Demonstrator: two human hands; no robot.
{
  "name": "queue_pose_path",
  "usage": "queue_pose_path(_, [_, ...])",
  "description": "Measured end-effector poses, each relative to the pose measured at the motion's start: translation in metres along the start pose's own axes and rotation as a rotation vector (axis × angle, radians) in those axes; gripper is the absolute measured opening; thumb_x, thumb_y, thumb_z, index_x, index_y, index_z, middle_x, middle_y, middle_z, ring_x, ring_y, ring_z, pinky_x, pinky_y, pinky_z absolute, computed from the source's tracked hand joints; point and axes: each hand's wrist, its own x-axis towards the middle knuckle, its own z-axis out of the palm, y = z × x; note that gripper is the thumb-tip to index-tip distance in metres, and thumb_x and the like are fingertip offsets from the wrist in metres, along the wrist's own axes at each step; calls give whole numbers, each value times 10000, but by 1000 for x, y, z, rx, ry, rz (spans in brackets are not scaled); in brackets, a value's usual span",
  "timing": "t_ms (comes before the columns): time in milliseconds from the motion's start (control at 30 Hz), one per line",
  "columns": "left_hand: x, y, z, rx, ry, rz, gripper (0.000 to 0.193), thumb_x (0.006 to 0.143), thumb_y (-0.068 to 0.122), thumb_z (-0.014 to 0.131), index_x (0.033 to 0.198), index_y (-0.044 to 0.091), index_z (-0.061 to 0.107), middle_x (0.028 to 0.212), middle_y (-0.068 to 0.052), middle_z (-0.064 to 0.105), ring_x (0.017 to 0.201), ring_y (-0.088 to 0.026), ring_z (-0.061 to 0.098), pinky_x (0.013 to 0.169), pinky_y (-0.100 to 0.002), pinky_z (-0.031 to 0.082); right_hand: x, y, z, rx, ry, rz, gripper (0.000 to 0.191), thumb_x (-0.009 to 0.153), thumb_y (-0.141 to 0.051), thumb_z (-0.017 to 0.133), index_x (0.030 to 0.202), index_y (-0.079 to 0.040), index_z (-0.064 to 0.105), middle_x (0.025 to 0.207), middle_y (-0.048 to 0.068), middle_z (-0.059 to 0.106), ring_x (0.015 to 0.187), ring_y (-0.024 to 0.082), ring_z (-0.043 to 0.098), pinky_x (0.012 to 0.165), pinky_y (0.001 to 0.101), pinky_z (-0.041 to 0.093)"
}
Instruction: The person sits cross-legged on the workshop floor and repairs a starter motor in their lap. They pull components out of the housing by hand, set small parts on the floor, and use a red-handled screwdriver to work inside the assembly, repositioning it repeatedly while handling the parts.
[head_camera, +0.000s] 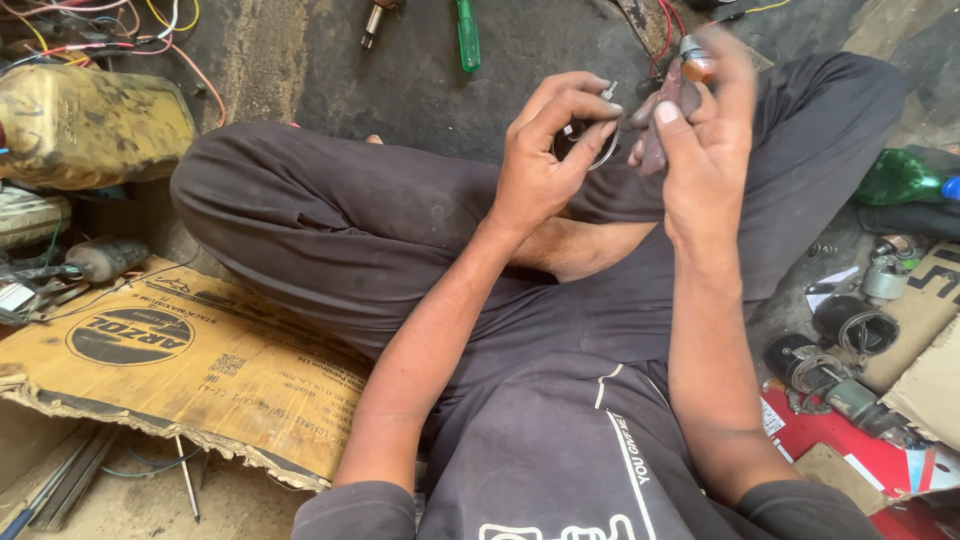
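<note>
Seated cross-legged on a concrete floor (400, 70). Left hand (545, 150) pinching a small metal ring part (583, 140); right hand (700, 140) gripping a reddish tool (655, 125) touching it. Green screwdriver (467, 35) lying far behind.

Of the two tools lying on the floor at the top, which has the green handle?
The right-hand one, the green screwdriver; the tool left of it is dark metal.

shiny metal ring (585, 142), glossy green plastic screwdriver (467, 35), rough, perhaps damp cardboard (200, 370).

Green screwdriver handle (467, 36); brown cardboard (200, 370); dark grey trousers (330, 220).
</note>
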Motion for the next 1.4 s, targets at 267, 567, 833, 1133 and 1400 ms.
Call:
queue_pose_path(267, [0,-4,3,-80,37,-39,94,979,9,728,1043,38,666,1256,-78,699,1101,-170,725,912,-297,618,-14,8,3,-134,-33,-10,126,1105,-21,636,1202,48,594,1012,83,698,788,83,652,741,266,563])
queue_pose_path(567, [-5,-1,6,2,14,-17,125,1028,67,691,1143,64,639,1296,-87,680,1088,-191,736,913,-310,629,-15,26,5,-309,34,-97,126,1111,-79,646,1171,32,638,959,-5,624,766,28,583,661,196,480])
queue_pose_path(833, [-11,-1,10,50,39,-15,131,1024,75,696,1144,67,645,1291,-99,681,1083,-209,747,896,-313,642,-12,42,8,-341,73,-107,160,1158,-153,580,1103,-5,606,831,-21,567,661,17,481,579,192,374])
queue_pose_path(1133, [-13,0,11,69,41,-46,128,1034,78,675,1154,61,635,1286,-100,680,1099,-230,749,903,-322,640,-10,51,-3,-518,23,-218,159,1200,-150,552,1168,4,579,871,-16,581,710,13,513,618,189,429])
queue_pose_path(1400, [-12,0,12,137,-8,-36,157,1027,47,646,1175,77,604,1266,-81,670,1118,-262,745,906,-347,650,-7,54,-9,-391,44,-100,157,1172,-154,546,1146,-7,595,899,-24,606,741,12,531,638,198,455])
